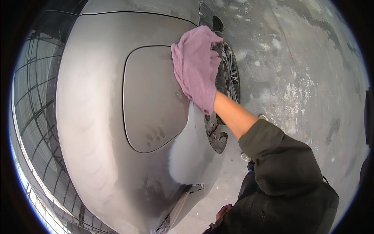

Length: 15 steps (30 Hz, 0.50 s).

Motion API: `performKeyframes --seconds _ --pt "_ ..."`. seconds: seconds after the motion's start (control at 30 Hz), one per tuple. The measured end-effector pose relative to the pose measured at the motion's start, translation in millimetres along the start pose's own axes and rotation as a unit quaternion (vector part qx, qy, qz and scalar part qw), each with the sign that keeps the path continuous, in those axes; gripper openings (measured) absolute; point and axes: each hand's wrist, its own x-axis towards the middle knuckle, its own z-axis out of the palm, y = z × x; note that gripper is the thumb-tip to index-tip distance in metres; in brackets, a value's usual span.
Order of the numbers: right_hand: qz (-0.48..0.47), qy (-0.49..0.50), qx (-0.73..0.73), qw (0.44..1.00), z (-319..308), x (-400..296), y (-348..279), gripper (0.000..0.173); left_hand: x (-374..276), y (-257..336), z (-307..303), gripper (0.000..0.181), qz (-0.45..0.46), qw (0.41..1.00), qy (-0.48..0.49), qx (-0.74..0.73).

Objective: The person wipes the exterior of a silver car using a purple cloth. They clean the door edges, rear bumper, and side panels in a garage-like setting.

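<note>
A pink-purple cloth [197,65] wraps over my right hand [216,102], so its fingers are hidden and only the wrist shows. The cloth lies against a grey car's rear quarter panel [90,87], covering the edge of the rounded fuel filler door [155,96] on its wheel side. Several dark smudges mark the door's lower part. Just below it, a pale grey primer-like patch [190,158] spreads over the panel. My left hand [223,211] hangs low by my body, apart from the car and partly hidden by dark clothing; its fingers are unclear.
Beyond the cloth is the car's spoked wheel [232,73]. Dark parts [216,139] are exposed behind it, and a lamp opening [197,187] lies lower down. Reflective window glass [38,102] borders the panel on the left. My shoes [245,157] stand on stained concrete floor [292,87].
</note>
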Motion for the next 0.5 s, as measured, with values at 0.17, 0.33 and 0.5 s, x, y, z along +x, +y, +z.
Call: performKeyframes --seconds 0.17,0.33,0.5 --pt "0.014 0.015 -0.011 1.0 -17.7 50.7 -18.7 0.048 6.3 -1.5 3.8 0.04 0.059 0.997 -0.045 -0.026" --pt "0.016 -0.073 0.063 0.995 68.6 -122.5 -66.8 0.047 19.8 2.7 15.3 0.037 0.048 0.993 -0.058 -0.096" --pt "-0.041 -0.139 0.061 0.988 48.8 -127.6 -90.7 0.047 14.7 47.1 22.9 0.036 0.161 0.984 -0.059 -0.045"
